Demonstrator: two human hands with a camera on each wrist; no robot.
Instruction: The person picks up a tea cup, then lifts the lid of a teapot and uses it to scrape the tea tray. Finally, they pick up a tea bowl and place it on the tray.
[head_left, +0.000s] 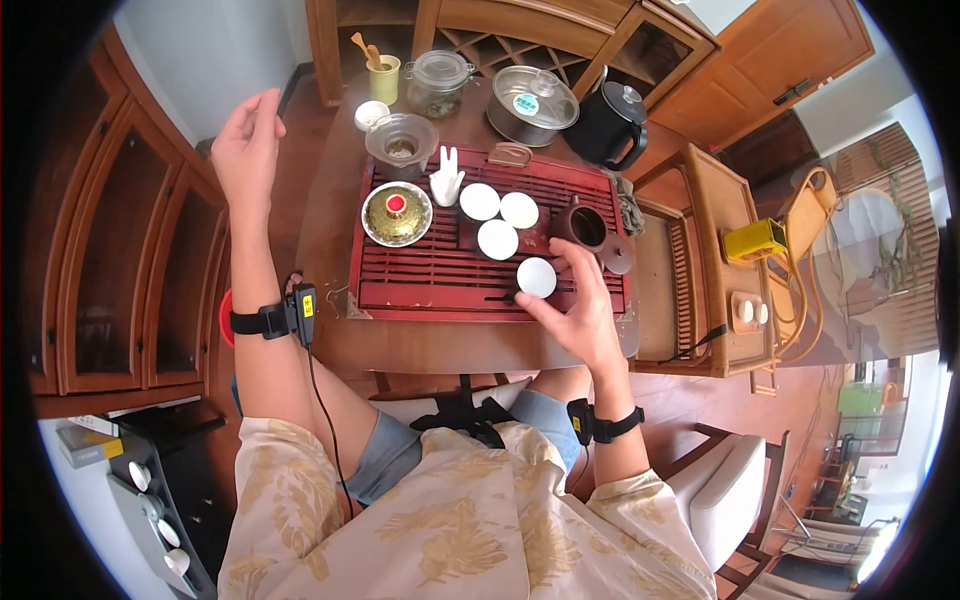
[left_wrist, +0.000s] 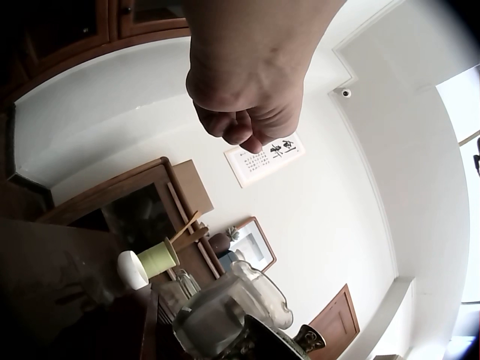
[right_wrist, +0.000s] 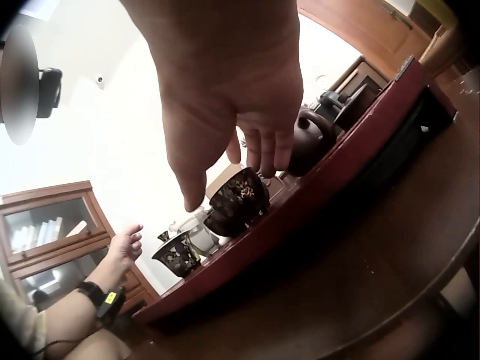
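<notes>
My right hand (head_left: pixel 585 315) is spread around a small cup (head_left: pixel 537 278) near the front edge of the red slatted tea tray (head_left: pixel 430 292). The thumb lies by the cup's near side, while the fingers stand off its right side. White inside, the cup shows a dark patterned outside (right_wrist: pixel 241 199) in the right wrist view. Three similar cups, among them one cup (head_left: pixel 497 240), stand together behind it. A brown teapot (head_left: pixel 580 226) sits uncovered to the right, its lid (head_left: pixel 618 256) beside it. My left hand (head_left: pixel 250 150) is raised left of the tray, fingers loosely curled, holding nothing.
On the tray's left are a lidded bowl (head_left: pixel 397 215) with a red knob and a white hand-shaped figure (head_left: pixel 447 180). Behind stand a glass pitcher (head_left: pixel 400 140), a glass jar (head_left: pixel 440 85), a lidded pot (head_left: pixel 530 110) and a black kettle (head_left: pixel 608 125).
</notes>
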